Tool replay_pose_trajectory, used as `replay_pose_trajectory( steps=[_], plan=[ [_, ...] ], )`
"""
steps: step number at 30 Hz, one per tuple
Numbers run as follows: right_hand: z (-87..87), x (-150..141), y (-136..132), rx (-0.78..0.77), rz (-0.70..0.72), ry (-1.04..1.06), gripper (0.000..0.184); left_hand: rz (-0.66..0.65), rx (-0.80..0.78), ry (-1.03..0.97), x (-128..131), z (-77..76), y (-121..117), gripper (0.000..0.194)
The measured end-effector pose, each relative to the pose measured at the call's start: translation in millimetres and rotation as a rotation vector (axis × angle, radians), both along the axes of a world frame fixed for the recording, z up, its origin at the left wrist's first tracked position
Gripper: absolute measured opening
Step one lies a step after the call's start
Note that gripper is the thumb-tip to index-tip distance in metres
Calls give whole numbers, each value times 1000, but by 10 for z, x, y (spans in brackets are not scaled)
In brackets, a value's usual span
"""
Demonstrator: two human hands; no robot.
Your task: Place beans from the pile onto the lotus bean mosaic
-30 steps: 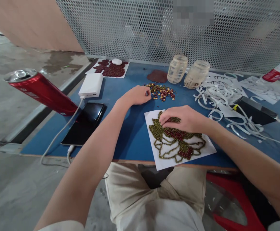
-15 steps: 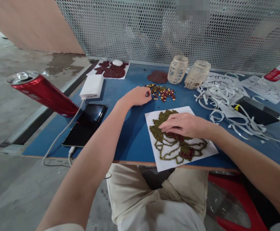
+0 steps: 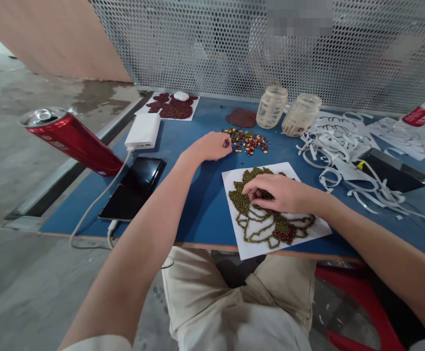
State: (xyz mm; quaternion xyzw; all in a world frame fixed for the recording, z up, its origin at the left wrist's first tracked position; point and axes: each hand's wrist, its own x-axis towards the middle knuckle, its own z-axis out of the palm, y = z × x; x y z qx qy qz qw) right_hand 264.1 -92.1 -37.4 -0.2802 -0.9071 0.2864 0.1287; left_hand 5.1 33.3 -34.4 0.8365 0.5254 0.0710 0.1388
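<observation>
My left hand (image 3: 215,146) rests on the blue table with its fingers curled, at the left edge of a pile of mixed beans and kernels (image 3: 251,142). What its fingers hold, if anything, is hidden. My right hand (image 3: 280,192) hovers low over a white sheet (image 3: 241,243) bearing a bean picture. Its fingers are bent inward toward the thumb, and anything between the tips is too small to make out. Green mung beans (image 3: 239,200) fill the upper petals and outline the lower ones. Dark red beans (image 3: 283,235) form a patch near the bottom, and my hand covers the picture's middle.
A red can (image 3: 75,141), a white power bank (image 3: 144,130) and a cabled phone (image 3: 134,187) stand on the left. Behind are a red-bean sheet (image 3: 176,108) and two jars (image 3: 271,108). Paper strips (image 3: 329,146) and a black box (image 3: 393,168) lie right.
My right hand's fingers, laid flatter over the beans before, have bent and risen slightly, with a gap showing beneath them. My left hand stays by the mixed pile.
</observation>
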Motion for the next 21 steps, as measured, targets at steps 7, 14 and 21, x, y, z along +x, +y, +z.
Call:
replay_pose_trajectory(
  steps=[7, 14, 21],
  plan=[
    [-9, -40, -18, 2, 17, 55, 23, 5, 7, -16, 0, 0, -10, 22],
    [-22, -57, -19, -27, 6, 77, 16, -1, -5, -31, -2, -8, -6, 22],
    [-33, -71, -9, -85, -90, 104, 17, 7, -7, -24, 5, 8, -11, 26]
  ],
)
